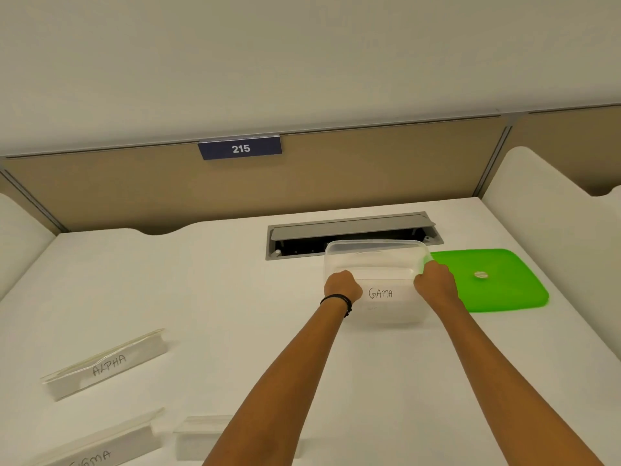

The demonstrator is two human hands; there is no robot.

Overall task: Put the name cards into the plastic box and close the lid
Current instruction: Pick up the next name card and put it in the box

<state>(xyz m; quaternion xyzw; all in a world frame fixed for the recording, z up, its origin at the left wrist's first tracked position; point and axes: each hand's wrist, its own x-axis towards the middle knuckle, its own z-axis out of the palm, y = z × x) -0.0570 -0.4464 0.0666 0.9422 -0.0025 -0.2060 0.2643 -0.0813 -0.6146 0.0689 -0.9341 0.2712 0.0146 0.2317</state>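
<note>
Clear plastic box [376,260], green lid [490,280] just right of it. Left hand [341,285] and right hand [435,280] clenched on GAMA card [381,294] over the box. Lower flat, then let go

A white desk [201,297] stands against a tan partition panel [134,190], where a dark blue number plate [240,148] reading "215" hangs from the top rail. Set into the desktop, a grey cable hatch [349,227] has its flap raised, with dark fittings visible beneath.
</note>
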